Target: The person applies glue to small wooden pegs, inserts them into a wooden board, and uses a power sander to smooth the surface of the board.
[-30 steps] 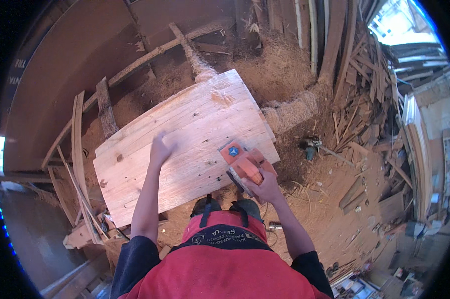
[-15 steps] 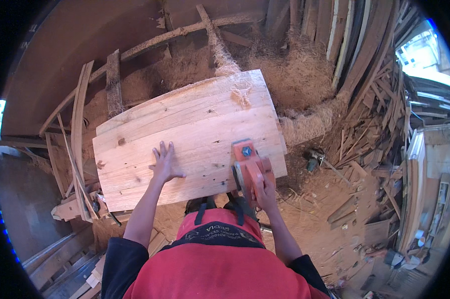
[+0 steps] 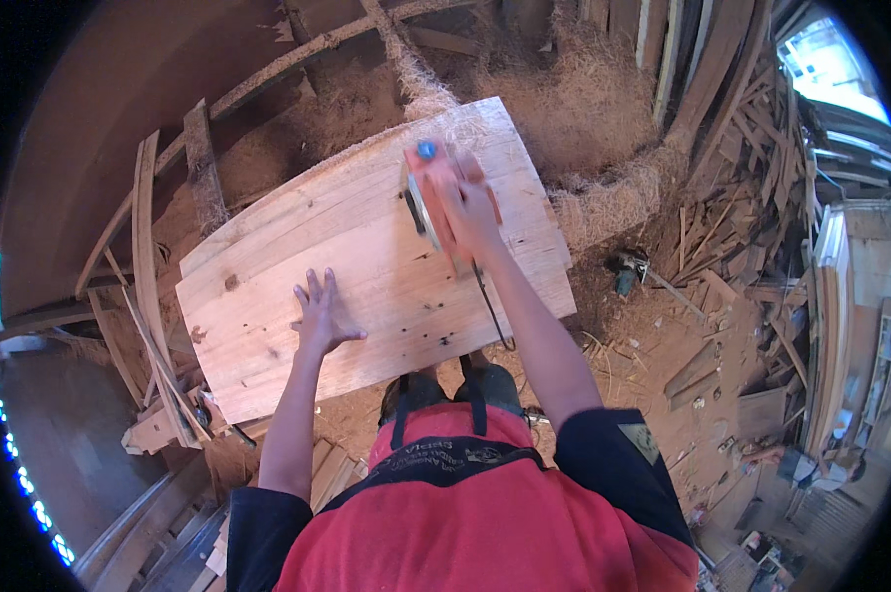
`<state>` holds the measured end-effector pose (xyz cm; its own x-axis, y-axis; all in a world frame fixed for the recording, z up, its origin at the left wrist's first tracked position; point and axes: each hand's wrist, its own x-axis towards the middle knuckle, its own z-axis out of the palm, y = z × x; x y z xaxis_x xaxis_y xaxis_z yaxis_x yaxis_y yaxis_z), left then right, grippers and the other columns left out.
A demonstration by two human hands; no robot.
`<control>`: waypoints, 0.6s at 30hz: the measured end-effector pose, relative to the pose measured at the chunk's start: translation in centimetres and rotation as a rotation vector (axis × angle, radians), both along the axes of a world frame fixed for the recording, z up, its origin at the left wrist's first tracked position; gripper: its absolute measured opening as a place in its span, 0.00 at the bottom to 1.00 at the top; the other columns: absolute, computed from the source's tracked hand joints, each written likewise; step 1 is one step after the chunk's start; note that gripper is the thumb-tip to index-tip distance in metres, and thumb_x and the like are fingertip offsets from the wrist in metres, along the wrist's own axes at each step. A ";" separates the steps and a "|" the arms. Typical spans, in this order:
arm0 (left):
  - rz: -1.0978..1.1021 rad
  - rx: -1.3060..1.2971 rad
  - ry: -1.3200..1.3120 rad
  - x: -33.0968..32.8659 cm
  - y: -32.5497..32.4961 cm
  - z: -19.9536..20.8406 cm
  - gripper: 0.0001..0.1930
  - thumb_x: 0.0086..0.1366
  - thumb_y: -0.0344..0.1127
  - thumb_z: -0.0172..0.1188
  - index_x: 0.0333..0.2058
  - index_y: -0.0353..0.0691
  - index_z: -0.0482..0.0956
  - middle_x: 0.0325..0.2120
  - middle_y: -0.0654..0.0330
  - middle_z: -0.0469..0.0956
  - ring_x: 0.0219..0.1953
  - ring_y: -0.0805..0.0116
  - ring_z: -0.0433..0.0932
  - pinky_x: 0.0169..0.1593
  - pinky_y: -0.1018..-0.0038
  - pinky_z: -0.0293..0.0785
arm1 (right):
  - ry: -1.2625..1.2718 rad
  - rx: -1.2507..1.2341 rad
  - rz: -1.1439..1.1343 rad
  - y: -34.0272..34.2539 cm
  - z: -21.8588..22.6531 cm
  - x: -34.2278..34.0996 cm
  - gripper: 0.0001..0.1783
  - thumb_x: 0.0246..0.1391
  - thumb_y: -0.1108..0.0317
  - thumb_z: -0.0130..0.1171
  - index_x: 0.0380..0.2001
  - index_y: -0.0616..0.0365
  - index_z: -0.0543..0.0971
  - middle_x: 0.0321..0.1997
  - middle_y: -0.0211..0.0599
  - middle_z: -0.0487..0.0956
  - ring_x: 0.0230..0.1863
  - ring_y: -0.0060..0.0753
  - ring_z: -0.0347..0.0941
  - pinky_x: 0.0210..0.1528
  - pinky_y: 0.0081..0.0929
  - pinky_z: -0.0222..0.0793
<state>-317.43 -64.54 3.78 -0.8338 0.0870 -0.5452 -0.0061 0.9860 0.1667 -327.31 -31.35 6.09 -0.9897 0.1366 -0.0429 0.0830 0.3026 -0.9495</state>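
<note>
A wide panel of pale planks [image 3: 391, 321] lies in front of me, with knots and small dark holes in its face. My right hand [image 3: 476, 219] is closed round the handle of an orange-red electric hand planer [image 3: 431, 193] with a blue front knob. The planer rests on the far part of the panel, slightly blurred by motion, and its black cord [image 3: 489, 308] trails back toward me. My left hand [image 3: 322, 318] lies flat on the panel's left half, fingers spread, holding nothing.
Wood shavings [image 3: 613, 202] cover the ground beyond and right of the panel. A green power tool [image 3: 626, 274] lies on the ground to the right. Scrap wood [image 3: 751, 187] is heaped farther right, and narrow boards [image 3: 144, 257] lean at the left.
My right hand has pushed the planer away from me, from the panel's near right part to its far part. My left hand stays at about the same place on the panel.
</note>
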 end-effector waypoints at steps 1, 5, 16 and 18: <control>0.017 0.022 0.043 0.4 -0.5 -0.4 0.81 0.27 0.60 0.84 0.75 0.58 0.35 0.76 0.48 0.28 0.74 0.27 0.30 0.60 0.21 0.53 | -0.037 -0.003 0.024 0.0 0.4 2.9 0.28 0.67 0.47 0.52 0.33 0.66 0.79 0.30 0.53 0.79 0.34 0.46 0.77 0.38 0.40 0.69; 0.070 -0.011 -0.009 1.0 -0.2 0.5 0.80 0.26 0.61 0.84 0.75 0.61 0.37 0.76 0.53 0.29 0.75 0.30 0.32 0.52 0.13 0.57 | -0.274 -0.182 0.106 1.6 1.0 20.8 0.23 0.69 0.53 0.51 0.49 0.65 0.76 0.29 0.37 0.80 0.31 0.32 0.77 0.34 0.31 0.71; 0.080 -0.010 -0.008 0.3 0.2 1.4 0.80 0.26 0.60 0.85 0.75 0.61 0.37 0.77 0.53 0.30 0.75 0.31 0.33 0.54 0.14 0.55 | 0.061 -0.057 -0.067 -5.2 0.5 7.1 0.24 0.70 0.53 0.52 0.25 0.62 0.74 0.19 0.29 0.69 0.25 0.22 0.65 0.28 0.30 0.61; 0.085 0.017 -0.015 0.3 0.6 1.6 0.79 0.26 0.59 0.85 0.75 0.62 0.38 0.77 0.55 0.30 0.75 0.33 0.33 0.54 0.12 0.53 | 0.066 0.043 -0.072 -6.3 2.1 0.0 0.29 0.67 0.46 0.52 0.29 0.66 0.79 0.26 0.57 0.79 0.29 0.53 0.76 0.34 0.42 0.70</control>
